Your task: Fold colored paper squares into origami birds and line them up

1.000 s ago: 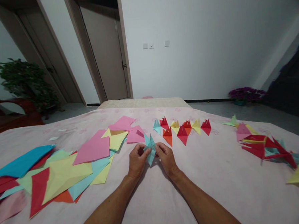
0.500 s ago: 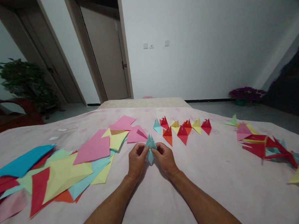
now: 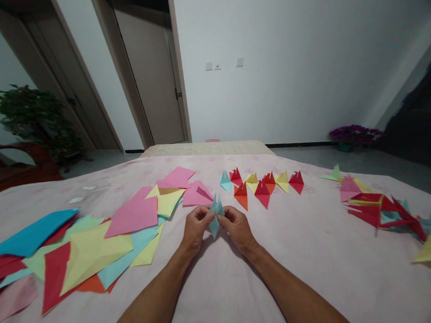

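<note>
A light-blue folded paper piece, diamond-shaped with two narrow points upward, is held between both hands just above the cloth. My left hand pinches its left side with thumb and fingers. On the other side my right hand grips the right edge, its thumb on the front. The fingertips behind the paper are hidden. Just beyond the hands stand several small folded paper birds, among them a red one, an orange one and a light-blue one.
Loose paper sheets, such as a yellow one, a pink one and a blue one, overlap on the left. At right lies a heap of folded pieces, including a red one. All rest on a pink patterned tablecloth.
The light-blue paper has tilted, its lower tip shifting left and its two upper points spreading apart a little. Both hands keep their grip in nearly the same place.
</note>
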The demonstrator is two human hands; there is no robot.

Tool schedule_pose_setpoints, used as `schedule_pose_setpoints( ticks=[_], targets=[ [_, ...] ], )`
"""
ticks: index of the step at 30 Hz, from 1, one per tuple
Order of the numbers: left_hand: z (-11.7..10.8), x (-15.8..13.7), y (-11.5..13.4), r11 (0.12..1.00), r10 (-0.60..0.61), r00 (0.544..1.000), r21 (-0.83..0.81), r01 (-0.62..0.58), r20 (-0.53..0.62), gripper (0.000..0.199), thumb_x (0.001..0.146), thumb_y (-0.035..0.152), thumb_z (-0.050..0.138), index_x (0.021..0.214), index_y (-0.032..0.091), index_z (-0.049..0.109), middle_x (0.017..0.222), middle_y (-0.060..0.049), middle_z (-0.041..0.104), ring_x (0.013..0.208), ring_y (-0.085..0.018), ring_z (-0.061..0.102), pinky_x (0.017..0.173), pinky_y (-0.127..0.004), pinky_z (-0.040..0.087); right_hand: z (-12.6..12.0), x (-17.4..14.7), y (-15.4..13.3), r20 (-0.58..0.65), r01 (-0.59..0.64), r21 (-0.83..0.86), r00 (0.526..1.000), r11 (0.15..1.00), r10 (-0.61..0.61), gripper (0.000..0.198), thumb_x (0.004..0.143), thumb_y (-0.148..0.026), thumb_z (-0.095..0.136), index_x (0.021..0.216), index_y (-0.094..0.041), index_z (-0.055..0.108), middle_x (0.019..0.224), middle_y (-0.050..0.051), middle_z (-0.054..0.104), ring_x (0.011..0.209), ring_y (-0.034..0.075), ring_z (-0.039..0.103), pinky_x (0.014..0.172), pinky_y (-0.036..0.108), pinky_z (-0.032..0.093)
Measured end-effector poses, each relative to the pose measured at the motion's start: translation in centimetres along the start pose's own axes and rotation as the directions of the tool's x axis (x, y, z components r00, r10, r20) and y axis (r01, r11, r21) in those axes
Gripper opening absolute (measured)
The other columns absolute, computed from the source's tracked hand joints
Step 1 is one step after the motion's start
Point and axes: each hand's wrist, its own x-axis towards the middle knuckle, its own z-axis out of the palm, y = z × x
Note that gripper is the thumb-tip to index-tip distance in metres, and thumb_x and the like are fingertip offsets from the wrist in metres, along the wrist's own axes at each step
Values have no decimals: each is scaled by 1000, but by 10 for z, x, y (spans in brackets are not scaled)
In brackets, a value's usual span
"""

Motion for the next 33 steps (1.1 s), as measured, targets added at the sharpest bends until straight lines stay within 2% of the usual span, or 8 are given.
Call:
schedule_pose_setpoints(
  ticks=[8,16,18,20,22,24,27,33],
  targets=[
    [0,2,-3,997,54,995,64,-49,-80,26,68,35,80,68,14,64,65,1,62,60,-10,52,59,-22,42,0,-1,-1,2,0,-13,1000,1000,1,24,72,-41,73,73,-18,64,64,-3,58,60,13,49,58,25,41],
    [5,-4,1,983,106,979,167,-76,-174,28,66,34,81,62,15,60,59,3,57,56,-9,49,55,-20,40,0,0,0,-48,17,-129,999,992,-23,33,76,-49,68,71,-17,66,61,-1,56,59,13,48,56,24,40],
    [7,-4,0,984,119,972,155,-88,-204,29,64,33,83,65,15,60,61,4,57,56,-9,49,55,-20,41,0,1,1,-43,23,-124,999,992,-28,31,77,-47,68,71,-17,67,61,-2,56,59,13,47,57,24,39],
    [7,-4,-1,991,105,970,103,-84,-219,31,60,31,85,76,16,62,65,5,58,58,-9,52,56,-20,42,-1,1,3,-30,32,-109,999,994,-35,27,78,-43,67,72,-16,68,62,-2,56,59,12,47,57,24,39],
    [7,-3,-2,998,52,982,28,-48,-182,40,60,32,85,90,17,64,67,4,60,60,-11,55,58,-21,44,-3,1,4,-20,41,-97,999,994,-43,25,78,-41,66,73,-17,68,63,-2,56,60,12,47,58,24,38],
    [7,-2,-3,1000,-7,995,-17,5,-100,41,62,36,84,94,16,65,70,2,63,62,-12,57,59,-22,44,-4,2,4,-19,51,-97,998,994,-53,24,79,-40,66,74,-17,69,65,-2,57,62,13,48,59,25,39],
    [6,-1,-3,999,-47,999,9,47,-22,33,67,39,80,82,13,67,72,0,64,61,-11,54,57,-21,42,-5,1,5,-32,64,-120,997,991,-68,22,80,-38,64,75,-17,69,67,-1,58,65,14,49,61,25,39],
    [5,-2,-5,997,-29,999,65,30,-24,29,71,39,78,75,13,64,67,2,59,60,-10,50,57,-21,40,-5,-1,10,-37,74,-165,996,983,-82,21,83,-37,62,76,-17,67,69,-1,56,65,13,48,62,25,40]
  ],
)
